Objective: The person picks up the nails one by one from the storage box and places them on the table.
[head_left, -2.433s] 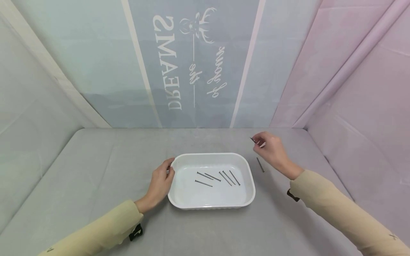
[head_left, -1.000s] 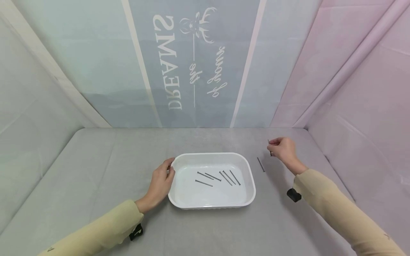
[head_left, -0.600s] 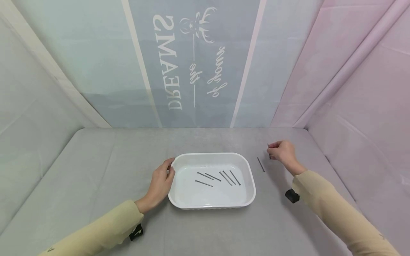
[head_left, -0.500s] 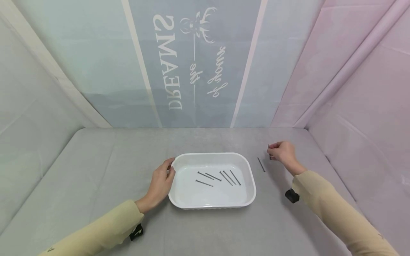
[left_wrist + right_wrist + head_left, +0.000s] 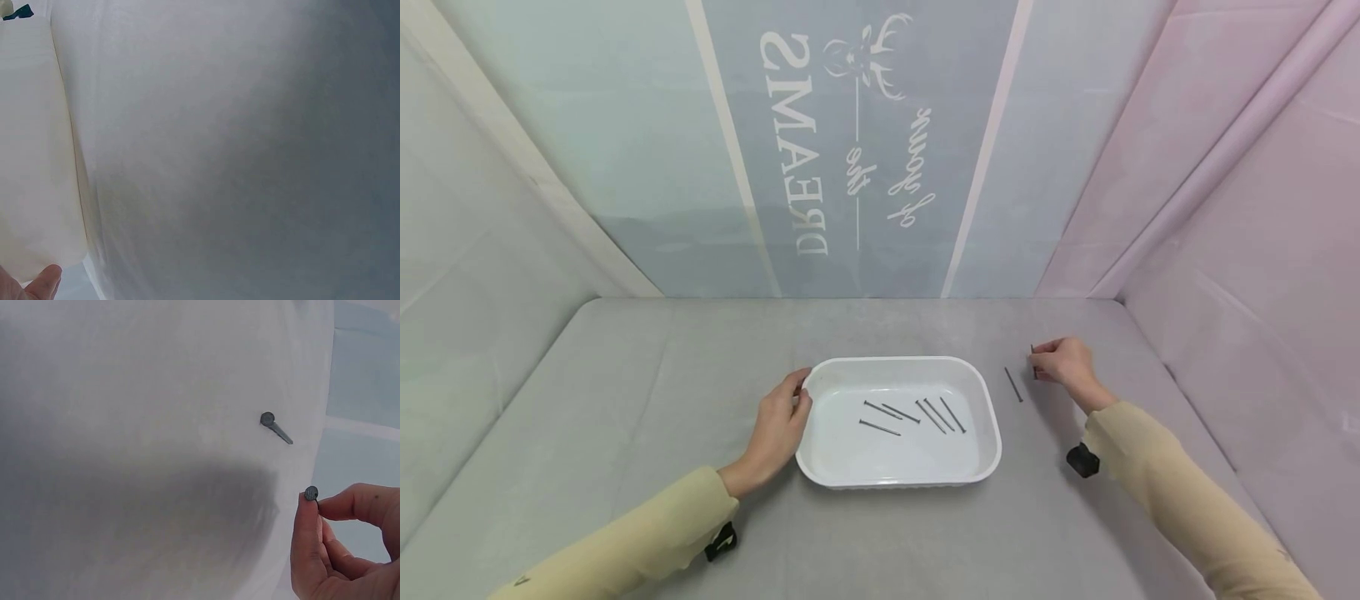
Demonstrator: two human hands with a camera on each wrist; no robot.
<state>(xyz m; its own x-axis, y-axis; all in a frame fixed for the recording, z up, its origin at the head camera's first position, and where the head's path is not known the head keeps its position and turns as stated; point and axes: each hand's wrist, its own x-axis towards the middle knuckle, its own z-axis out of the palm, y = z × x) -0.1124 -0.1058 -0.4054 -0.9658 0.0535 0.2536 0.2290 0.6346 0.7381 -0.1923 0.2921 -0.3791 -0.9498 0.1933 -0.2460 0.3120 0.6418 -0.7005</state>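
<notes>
A white rectangular baking dish (image 5: pixel 895 479) stands on the table, with several grey nails (image 5: pixel 880 428) lying scattered on its bottom. My left hand (image 5: pixel 778 425) holds the dish's left rim; the left wrist view catches only the thumb (image 5: pixel 45 282) and part of the sleeve. To the right of the dish, my right hand (image 5: pixel 1066 364) pinches a nail (image 5: pixel 311 493) between thumb and index finger, its round head facing the right wrist camera. Between this hand and the dish, a single loose nail (image 5: pixel 1013 385) lies on the table.
A grey cloth covers the table (image 5: pixel 880 542). Behind it rises a fabric wall (image 5: pixel 865 275) with mirrored lettering, and pale fabric walls stand at both sides.
My right hand, still pinching the nail, has moved right and then lower towards the table. The nail has turned from slanted to nearly front-to-back. My left hand stays at the dish.
</notes>
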